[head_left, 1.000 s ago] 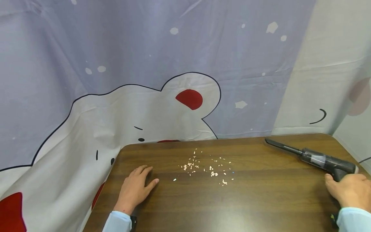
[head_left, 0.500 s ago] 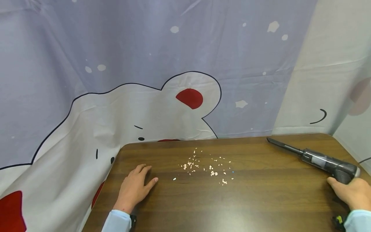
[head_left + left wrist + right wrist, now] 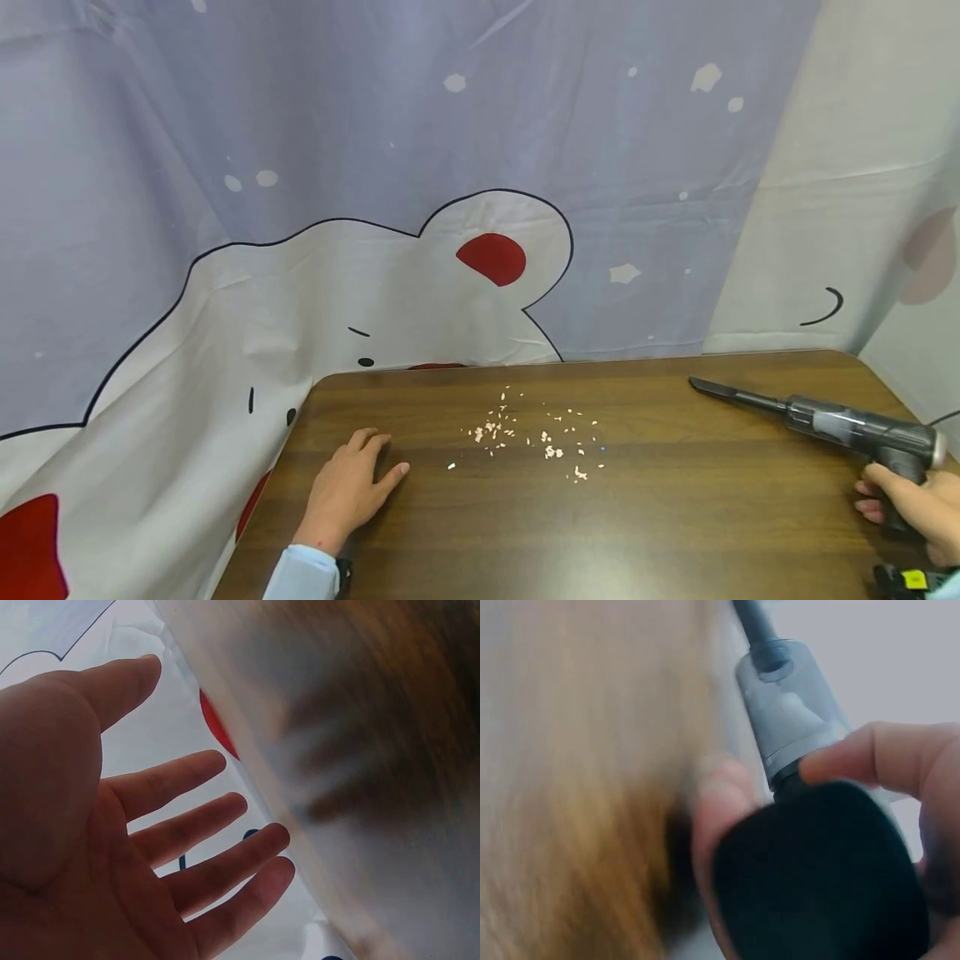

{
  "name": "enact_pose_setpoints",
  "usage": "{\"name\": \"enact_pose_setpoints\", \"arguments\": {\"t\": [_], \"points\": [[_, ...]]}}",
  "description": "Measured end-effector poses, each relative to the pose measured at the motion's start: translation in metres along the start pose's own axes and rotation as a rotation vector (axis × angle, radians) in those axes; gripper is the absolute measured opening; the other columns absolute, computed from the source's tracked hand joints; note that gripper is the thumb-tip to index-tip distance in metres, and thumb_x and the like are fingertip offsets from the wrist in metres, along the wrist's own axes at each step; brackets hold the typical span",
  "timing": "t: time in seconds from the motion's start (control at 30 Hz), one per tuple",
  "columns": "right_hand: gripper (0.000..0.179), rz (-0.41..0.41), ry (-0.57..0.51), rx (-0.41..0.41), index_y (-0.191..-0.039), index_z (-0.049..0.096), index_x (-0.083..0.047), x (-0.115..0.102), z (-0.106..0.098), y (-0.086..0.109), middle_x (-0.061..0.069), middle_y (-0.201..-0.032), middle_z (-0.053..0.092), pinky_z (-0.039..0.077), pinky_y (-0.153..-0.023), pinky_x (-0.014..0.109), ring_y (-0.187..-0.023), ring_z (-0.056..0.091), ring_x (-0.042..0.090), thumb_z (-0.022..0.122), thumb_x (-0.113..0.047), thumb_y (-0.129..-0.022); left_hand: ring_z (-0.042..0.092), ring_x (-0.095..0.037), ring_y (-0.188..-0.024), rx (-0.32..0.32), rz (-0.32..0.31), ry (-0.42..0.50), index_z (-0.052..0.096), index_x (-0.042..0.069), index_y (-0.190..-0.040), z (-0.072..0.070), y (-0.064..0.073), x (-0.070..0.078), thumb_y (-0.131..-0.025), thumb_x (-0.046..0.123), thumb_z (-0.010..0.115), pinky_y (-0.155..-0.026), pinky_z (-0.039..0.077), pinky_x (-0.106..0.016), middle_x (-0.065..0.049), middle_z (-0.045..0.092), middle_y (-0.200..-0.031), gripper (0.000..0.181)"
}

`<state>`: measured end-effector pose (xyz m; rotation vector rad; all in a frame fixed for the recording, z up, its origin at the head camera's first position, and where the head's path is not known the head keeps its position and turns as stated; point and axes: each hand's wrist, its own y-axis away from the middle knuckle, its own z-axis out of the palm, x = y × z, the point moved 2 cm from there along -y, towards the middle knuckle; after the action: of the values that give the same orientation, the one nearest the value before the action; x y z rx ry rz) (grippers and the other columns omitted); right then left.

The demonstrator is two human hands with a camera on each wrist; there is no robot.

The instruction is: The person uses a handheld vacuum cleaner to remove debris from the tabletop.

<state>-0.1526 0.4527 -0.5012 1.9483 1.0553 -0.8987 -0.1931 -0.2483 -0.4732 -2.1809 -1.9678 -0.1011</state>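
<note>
My right hand [image 3: 918, 504] grips the handle of a black handheld vacuum cleaner [image 3: 847, 423] at the right side of the table. Its long flat nozzle points left, toward the table's back. In the right wrist view the thumb and fingers wrap round the dark handle [image 3: 817, 877], below the see-through dust cup [image 3: 791, 709]. At the left of the table, my left hand [image 3: 347, 490] is over the wooden top with fingers spread, holding nothing. The left wrist view shows its straight fingers [image 3: 217, 870]. White crumbs [image 3: 551, 452] lie scattered between the hands.
The brown wooden table [image 3: 480, 533] has rounded back corners. Behind it hangs a printed curtain [image 3: 300, 167] that also drops past the left edge. A tiny blue speck [image 3: 602, 448] lies by the crumbs. A thin dark cable [image 3: 943, 417] shows at the far right.
The right hand has turned and shifted slightly, so the vacuum's body now sits a little lower and farther right, with fingers curled round its handle. Left hand and crumbs stay put.
</note>
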Motion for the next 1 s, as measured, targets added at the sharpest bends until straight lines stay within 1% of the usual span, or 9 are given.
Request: {"name": "enact_pose_setpoints", "arguments": {"t": [0.1,0.17,0.33,0.4,0.47,0.6,0.67,0.8,1.0], "points": [[0.029,-0.009,-0.132,-0.142,-0.102,0.046,0.015,0.001,0.0,-0.003,0.0,-0.069,0.07,0.057,-0.061,0.03,-0.066,0.07,0.021,0.044,-0.013,-0.096,0.05,-0.039,-0.118,0.003,0.001,0.002,0.056,0.01,-0.136,0.0,0.0,0.0,-0.089,0.054,0.061,-0.091,0.042,-0.059,-0.013,0.046,-0.14,0.064],[0.022,-0.006,-0.208,-0.207,-0.101,0.048,0.012,0.0,0.002,-0.003,0.003,-0.073,0.071,0.057,-0.064,0.032,-0.071,0.07,0.024,0.048,-0.009,-0.096,0.05,-0.039,-0.118,0.005,0.003,-0.001,0.056,0.01,-0.135,0.0,0.0,0.0,-0.089,0.054,0.061,-0.091,0.043,-0.059,-0.013,0.046,-0.14,0.064],[0.004,-0.11,-0.268,-0.25,-0.097,0.056,-0.001,-0.005,0.004,0.001,0.007,-0.078,0.072,0.057,-0.064,0.033,-0.073,0.07,0.027,0.056,-0.004,-0.094,0.051,-0.039,-0.117,0.001,0.004,0.004,0.056,0.01,-0.135,0.0,0.001,0.0,-0.089,0.053,0.061,-0.091,0.043,-0.058,-0.012,0.046,-0.14,0.064],[0.009,-0.167,-0.27,-0.232,-0.1,0.054,-0.005,-0.008,0.005,0.003,0.008,-0.078,0.072,0.057,-0.062,0.034,-0.071,0.07,0.028,0.059,-0.002,-0.092,0.052,-0.038,-0.117,0.0,0.002,0.007,0.056,0.01,-0.135,0.0,0.001,0.0,-0.089,0.053,0.061,-0.091,0.043,-0.058,-0.012,0.047,-0.14,0.064],[0.015,-0.213,-0.204,-0.184,-0.101,0.051,-0.003,-0.013,0.006,0.007,0.008,-0.075,0.071,0.057,-0.059,0.035,-0.067,0.069,0.028,0.062,-0.004,-0.091,0.052,-0.038,-0.117,0.0,0.001,0.007,0.056,0.01,-0.135,-0.001,0.001,0.001,-0.089,0.053,0.061,-0.091,0.043,-0.058,-0.012,0.047,-0.139,0.064],[0.023,-0.241,0.087,-0.086,-0.098,0.051,0.006,-0.025,0.008,0.016,0.009,-0.068,0.067,0.052,-0.052,0.035,-0.058,0.064,0.025,0.062,-0.013,-0.091,0.052,-0.038,-0.117,-0.002,-0.003,0.003,0.056,0.01,-0.135,0.0,0.001,0.001,-0.088,0.054,0.061,-0.091,0.043,-0.058,-0.012,0.047,-0.139,0.064],[0.031,-0.264,0.184,-0.066,-0.103,0.051,0.011,-0.032,0.01,0.02,0.012,-0.067,0.064,0.05,-0.05,0.035,-0.056,0.062,0.025,0.06,-0.017,-0.092,0.052,-0.037,-0.117,-0.007,-0.005,0.002,0.055,0.01,-0.135,0.0,0.001,0.001,-0.088,0.054,0.061,-0.091,0.043,-0.058,-0.012,0.047,-0.139,0.065],[0.045,-0.313,0.241,-0.057,-0.117,0.049,0.015,-0.047,0.013,0.028,0.013,-0.074,0.065,0.049,-0.051,0.034,-0.057,0.062,0.025,0.06,-0.022,-0.094,0.052,-0.037,-0.117,-0.018,-0.006,-0.001,0.054,0.011,-0.137,0.002,0.0,0.001,-0.089,0.055,0.06,-0.092,0.043,-0.057,-0.012,0.048,-0.138,0.066],[0.045,-0.399,0.326,-0.085,-0.114,0.053,0.018,-0.068,0.016,0.041,0.013,-0.083,0.068,0.05,-0.056,0.031,-0.064,0.065,0.02,0.065,-0.019,-0.092,0.05,-0.037,-0.119,-0.023,0.011,-0.005,0.053,0.009,-0.138,0.002,-0.001,0.004,-0.089,0.056,0.06,-0.095,0.041,-0.057,-0.013,0.049,-0.137,0.068]]}}
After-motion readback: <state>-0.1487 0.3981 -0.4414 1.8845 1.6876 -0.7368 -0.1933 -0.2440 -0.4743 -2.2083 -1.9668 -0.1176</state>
